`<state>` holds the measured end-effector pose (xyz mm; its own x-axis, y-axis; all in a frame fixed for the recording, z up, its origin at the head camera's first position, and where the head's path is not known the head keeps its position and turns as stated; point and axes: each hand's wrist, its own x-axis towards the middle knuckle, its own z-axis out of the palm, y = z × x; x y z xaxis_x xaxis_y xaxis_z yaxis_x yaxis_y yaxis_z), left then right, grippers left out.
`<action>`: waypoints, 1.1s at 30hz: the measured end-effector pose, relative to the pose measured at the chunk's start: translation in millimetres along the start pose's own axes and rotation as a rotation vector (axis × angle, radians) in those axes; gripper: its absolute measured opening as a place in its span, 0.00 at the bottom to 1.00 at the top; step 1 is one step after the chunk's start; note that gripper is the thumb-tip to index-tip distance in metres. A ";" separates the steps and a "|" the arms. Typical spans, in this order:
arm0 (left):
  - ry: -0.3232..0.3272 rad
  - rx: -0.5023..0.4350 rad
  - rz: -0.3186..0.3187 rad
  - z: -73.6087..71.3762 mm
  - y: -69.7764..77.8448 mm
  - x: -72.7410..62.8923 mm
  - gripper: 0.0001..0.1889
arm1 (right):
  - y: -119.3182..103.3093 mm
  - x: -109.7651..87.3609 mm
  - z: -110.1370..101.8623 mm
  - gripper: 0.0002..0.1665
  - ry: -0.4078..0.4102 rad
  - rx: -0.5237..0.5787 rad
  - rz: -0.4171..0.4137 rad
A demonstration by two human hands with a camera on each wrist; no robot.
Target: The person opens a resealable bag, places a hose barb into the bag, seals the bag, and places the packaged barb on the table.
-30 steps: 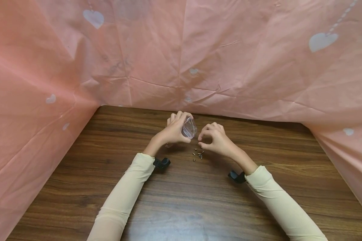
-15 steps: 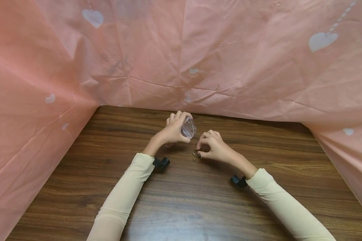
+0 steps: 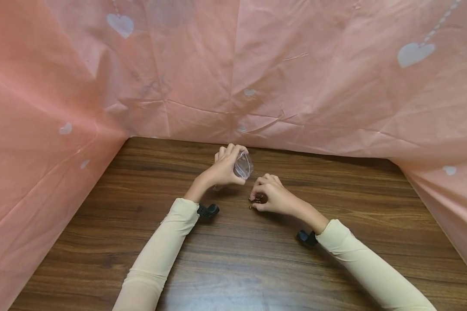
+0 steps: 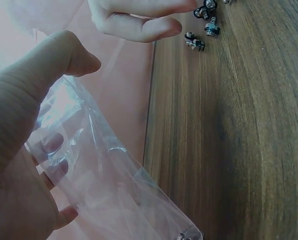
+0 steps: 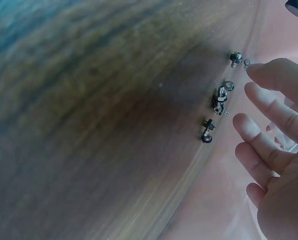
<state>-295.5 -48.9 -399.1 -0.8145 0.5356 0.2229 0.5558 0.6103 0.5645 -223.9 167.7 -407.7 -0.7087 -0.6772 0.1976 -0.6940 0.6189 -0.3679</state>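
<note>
My left hand holds a clear plastic bag between thumb and fingers, its mouth spread towards the right hand. In the left wrist view, a small metal piece shows at the bag's lower corner. My right hand is low over the tabletop, thumb and fingers bent around a loose cluster of small metal screw-like fittings with dark rings. Its fingertips stay apart in the right wrist view, the nearest one beside a small fitting. One fitting lies just left of the thumb.
The brown wood-grain table extends around both arms. A pink sheet with white hearts hangs along the back and sides. Black wrist-worn cameras sit on the left wrist and right wrist.
My right hand has come down and towards me, from beside the bag's mouth to over the fittings, hiding most of them. The left hand and bag have stayed put.
</note>
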 end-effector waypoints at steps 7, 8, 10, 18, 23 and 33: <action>0.000 -0.004 0.003 -2.1 -0.7 0.6 0.45 | -1.7 1.4 1.0 0.09 -0.013 -0.021 -0.019; 0.000 -0.004 0.003 -2.5 -0.6 0.7 0.45 | -1.8 1.6 1.0 0.09 -0.013 -0.023 -0.022; 0.001 -0.005 0.004 -3.0 -0.5 0.8 0.45 | -1.8 1.8 1.6 0.08 -0.016 -0.028 -0.027; -0.003 -0.006 0.000 -1.8 -1.7 0.4 0.45 | -1.2 1.8 5.7 0.07 -0.050 -0.035 -0.031; -0.001 -0.024 -0.010 -1.2 -1.8 -1.3 0.44 | -2.1 2.8 8.3 0.07 -0.070 -0.030 -0.032; 0.002 -0.019 -0.004 -2.1 -3.1 -0.7 0.44 | -4.0 5.9 9.2 0.06 -0.099 -0.027 -0.018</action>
<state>-297.0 -52.4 -399.4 -0.8171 0.5318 0.2224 0.5492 0.6010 0.5806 -224.1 157.5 -413.5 -0.6809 -0.7236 0.1132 -0.7108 0.6157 -0.3401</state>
